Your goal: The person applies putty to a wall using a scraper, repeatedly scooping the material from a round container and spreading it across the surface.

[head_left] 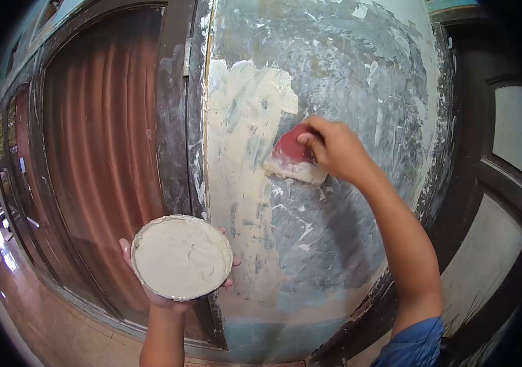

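My right hand grips a red putty scraper whose broad lower edge carries cream putty against the wall. Under and left of the scraper, a band of cream putty coats the grey, patchy wall. Low on the left, my left hand supports a round tub of putty from beneath, with fingertips showing at both sides of it. Smooth cream putty fills the tub almost to its smeared rim. The tub hides most of the left palm.
Left of the wall stands a dark wooden frame with a hinge and a reddish-brown curtain behind glass. A dark panelled door is at the right. Tiled floor shows at lower left.
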`<state>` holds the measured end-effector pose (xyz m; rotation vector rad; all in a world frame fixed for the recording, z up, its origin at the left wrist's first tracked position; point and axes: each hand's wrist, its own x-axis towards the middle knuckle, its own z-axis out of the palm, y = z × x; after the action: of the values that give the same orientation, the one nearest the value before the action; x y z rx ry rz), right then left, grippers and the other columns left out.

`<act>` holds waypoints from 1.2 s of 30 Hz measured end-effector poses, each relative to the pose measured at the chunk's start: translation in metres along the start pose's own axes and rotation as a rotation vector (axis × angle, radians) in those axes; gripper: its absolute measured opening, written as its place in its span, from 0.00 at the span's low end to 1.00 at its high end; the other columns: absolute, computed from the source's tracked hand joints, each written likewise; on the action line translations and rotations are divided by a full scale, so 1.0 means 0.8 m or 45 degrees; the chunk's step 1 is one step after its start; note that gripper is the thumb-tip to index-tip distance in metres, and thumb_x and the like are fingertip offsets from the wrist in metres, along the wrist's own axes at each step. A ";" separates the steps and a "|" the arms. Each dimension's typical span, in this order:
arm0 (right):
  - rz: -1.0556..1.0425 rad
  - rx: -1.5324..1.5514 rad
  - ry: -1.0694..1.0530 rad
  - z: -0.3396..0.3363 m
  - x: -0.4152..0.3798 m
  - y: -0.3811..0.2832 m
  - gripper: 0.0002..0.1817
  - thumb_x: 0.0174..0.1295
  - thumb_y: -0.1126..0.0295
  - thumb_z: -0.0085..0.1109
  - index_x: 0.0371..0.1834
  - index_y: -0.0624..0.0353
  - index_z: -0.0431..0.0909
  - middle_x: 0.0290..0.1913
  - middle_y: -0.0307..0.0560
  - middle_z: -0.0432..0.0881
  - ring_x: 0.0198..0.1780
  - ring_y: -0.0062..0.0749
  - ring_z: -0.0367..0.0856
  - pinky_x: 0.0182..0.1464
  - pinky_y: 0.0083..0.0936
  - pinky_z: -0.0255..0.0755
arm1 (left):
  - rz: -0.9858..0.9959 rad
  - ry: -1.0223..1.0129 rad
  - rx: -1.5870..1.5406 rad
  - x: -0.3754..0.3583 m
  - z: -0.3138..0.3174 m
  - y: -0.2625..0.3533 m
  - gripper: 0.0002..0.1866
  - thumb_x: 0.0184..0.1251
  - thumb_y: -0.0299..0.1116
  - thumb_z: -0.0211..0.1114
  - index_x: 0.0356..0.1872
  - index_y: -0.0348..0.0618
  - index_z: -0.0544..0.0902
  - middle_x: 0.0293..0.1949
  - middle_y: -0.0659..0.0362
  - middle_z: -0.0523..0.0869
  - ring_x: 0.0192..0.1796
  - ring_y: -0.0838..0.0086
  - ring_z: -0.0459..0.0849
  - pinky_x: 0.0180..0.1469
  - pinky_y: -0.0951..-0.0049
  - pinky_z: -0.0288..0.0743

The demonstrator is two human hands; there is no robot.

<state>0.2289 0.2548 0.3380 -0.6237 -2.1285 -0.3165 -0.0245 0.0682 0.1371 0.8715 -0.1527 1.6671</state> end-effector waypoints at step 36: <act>-0.107 -0.218 0.520 0.052 -0.003 0.027 0.15 0.71 0.54 0.68 0.40 0.54 0.81 0.37 0.43 0.84 0.45 0.44 0.76 0.53 0.44 0.56 | -0.015 0.000 0.063 -0.007 -0.016 0.017 0.64 0.57 0.91 0.49 0.83 0.48 0.62 0.76 0.28 0.64 0.63 0.13 0.74 0.49 0.19 0.85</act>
<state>0.2131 0.2900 0.3111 -0.5159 -1.7482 -0.6230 -0.0428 0.0662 0.1290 0.9075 -0.1066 1.6658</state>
